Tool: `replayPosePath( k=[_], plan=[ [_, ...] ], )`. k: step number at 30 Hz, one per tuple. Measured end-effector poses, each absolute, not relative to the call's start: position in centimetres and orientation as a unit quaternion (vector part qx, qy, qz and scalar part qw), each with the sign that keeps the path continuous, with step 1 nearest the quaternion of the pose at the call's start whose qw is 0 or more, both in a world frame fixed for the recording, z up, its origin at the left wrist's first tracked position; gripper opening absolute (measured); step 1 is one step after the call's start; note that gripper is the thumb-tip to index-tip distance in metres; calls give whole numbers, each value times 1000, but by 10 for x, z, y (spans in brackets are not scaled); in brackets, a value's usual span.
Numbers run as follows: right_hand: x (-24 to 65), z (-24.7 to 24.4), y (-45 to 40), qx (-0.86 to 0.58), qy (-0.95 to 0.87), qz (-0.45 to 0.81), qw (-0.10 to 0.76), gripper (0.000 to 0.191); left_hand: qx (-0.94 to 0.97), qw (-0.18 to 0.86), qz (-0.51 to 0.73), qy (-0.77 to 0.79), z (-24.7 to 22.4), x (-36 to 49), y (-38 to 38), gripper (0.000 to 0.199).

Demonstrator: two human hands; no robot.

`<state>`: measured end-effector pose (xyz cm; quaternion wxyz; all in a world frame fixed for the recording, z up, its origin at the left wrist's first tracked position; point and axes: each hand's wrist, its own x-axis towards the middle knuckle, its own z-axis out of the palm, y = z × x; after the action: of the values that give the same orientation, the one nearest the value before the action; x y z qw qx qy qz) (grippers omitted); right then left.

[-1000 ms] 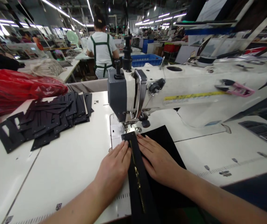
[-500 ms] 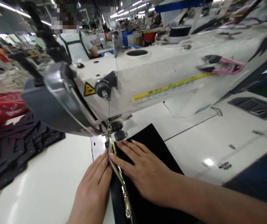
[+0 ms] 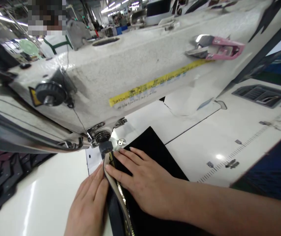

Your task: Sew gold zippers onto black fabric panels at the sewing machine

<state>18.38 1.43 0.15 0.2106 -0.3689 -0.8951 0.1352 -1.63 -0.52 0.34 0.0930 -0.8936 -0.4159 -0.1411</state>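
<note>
One bare right hand [image 3: 147,183], flat across black fabric panel [image 3: 152,147] and gold-toothed zipper [image 3: 121,192] at white sewing machine [image 3: 101,72], fingers slightly spread. Bare left hand [image 3: 88,200]: fingers together, can't tell grip. Imo press evenly, fingertips back.

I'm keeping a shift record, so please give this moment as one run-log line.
left grip: against black strip | right grip: resting on black sheet | gold zipper: between them, running toward sewing machine | strip's edge: turned up

One left hand [image 3: 87,201], one right hand [image 3: 152,185] and one zipper [image 3: 122,194], lower centre; one sewing machine [image 3: 120,62], upper half; one pair of snips [image 3: 215,46], upper right; several dark pieces [image 3: 1,178], lower left.
</note>
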Motion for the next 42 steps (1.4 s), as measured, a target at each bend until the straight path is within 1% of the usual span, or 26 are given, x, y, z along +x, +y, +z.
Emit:
replayPosePath(
  k=[5,11,14,17,22,28,31,36,42],
  plan=[
    [184,2,15,-371,-895,139,204,52,-898,105,-129,-407,-3,-22,-5,43],
    [183,0,15,-370,-898,122,205,51,-907,123,-96,-391,6,-19,-1,40],
    [182,-2,16,-369,-901,101,206,49,-905,138,-110,-387,8,-13,-2,34],
    [182,-2,14,-360,-906,89,204,45,-897,138,-129,-400,5,-10,-3,34],
    [181,-1,10,-356,-913,71,186,47,-884,109,-177,-419,1,-10,-6,32],
    [180,0,8,-342,-920,54,183,49,-872,104,-212,-429,-1,-9,-10,32],
    [180,0,7,-341,-920,50,187,51,-879,105,-218,-411,-2,-11,-8,32],
    [180,1,8,-336,-922,49,184,49,-883,106,-211,-406,-3,-12,-7,34],
    [179,-1,13,-335,-923,42,185,51,-878,118,-200,-418,1,-9,-4,33]
  ],
)
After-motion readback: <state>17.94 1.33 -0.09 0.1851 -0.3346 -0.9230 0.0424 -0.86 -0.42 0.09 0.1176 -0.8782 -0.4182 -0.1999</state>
